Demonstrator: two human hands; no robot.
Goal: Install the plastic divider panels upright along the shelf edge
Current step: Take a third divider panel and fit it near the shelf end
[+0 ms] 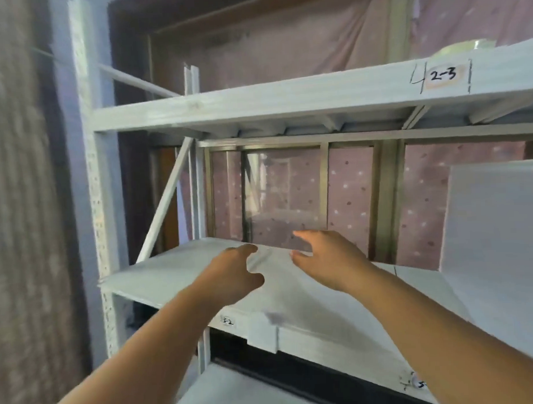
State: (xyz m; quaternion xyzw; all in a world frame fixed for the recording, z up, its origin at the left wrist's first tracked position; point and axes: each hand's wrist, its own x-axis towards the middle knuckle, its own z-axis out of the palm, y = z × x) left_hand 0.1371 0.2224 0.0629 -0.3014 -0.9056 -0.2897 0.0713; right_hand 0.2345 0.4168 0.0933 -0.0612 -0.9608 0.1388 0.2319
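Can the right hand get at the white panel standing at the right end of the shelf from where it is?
Probably yes. The right hand is open, and the shelf shows nothing between it and the white panel.

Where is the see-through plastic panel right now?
The clear panel stands upright on the middle shelf, centre of the head view, between the left hand and right hand.

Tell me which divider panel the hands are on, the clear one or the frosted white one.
The clear panel, standing at mid-shelf between the left hand and right hand. The frosted white panel stands untouched at far right.
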